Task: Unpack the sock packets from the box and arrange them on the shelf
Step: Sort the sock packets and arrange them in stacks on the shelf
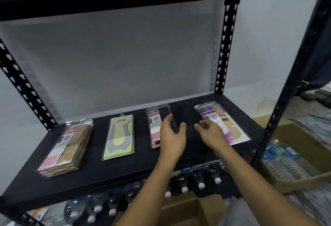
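Observation:
Four lots of sock packets lie in a row on the black shelf board [125, 172]. From the left they are a stack of pink-and-tan packets [69, 146], a yellow-and-grey packet [120, 136], a pink-and-black packet [154, 127] and a purple-and-tan packet [223, 118]. My left hand [172, 136] holds the pink-and-black packet's right edge between fingers and thumb and hides its lower right part. My right hand [211, 132] hovers over the board between the last two packets, fingers loosely curled, holding nothing. An open cardboard box [180, 209] stands below, its inside hidden.
Water bottles [197, 177] lie on the level under the board. A second cardboard box [304, 154] with wrapped bottles sits on the floor at the right. Black perforated uprights [227, 46] frame the shelf, with a beam overhead and a white wall behind.

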{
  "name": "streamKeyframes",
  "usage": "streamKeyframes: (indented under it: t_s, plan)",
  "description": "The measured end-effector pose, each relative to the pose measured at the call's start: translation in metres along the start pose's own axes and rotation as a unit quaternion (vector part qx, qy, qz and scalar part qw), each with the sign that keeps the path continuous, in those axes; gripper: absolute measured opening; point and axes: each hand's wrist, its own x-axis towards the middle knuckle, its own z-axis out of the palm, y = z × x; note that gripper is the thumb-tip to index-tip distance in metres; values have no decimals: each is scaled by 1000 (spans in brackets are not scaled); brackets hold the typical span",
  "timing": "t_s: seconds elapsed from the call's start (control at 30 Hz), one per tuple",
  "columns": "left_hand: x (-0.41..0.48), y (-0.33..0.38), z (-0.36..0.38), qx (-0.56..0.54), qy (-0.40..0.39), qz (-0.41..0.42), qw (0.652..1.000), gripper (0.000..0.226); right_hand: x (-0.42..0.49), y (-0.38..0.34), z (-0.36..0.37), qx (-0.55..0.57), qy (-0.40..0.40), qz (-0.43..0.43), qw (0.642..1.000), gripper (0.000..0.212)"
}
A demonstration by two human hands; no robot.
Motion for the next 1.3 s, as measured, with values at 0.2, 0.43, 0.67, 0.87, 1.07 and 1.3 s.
streamKeyframes:
  t_s: [0.2, 0.43, 0.67, 0.87, 1.07, 1.3]
  plan:
    - [-12, 5, 60, -2, -89, -16, 996, 58, 1, 22, -52, -45, 63, 6, 997, 43]
    - [-8, -11, 110, -4, -143, -85, 986, 60, 11, 51, -96, -73, 102, 27, 992, 42]
    - [2, -24, 136, 13, -169, -99, 980, 56, 34, 79, -112, -125, 60, 72, 988, 56]
    - [11, -28, 140, 12, -167, -91, 982, 54, 50, 85, -105, -134, 59, 58, 988, 50]
    - [20, -34, 146, 36, -167, -79, 982, 52, 58, 87, -103, -137, 62, 39, 988, 49]
    - [20, -33, 151, 33, -164, -87, 982, 54, 63, 91, -103, -122, 52, 54, 990, 50]
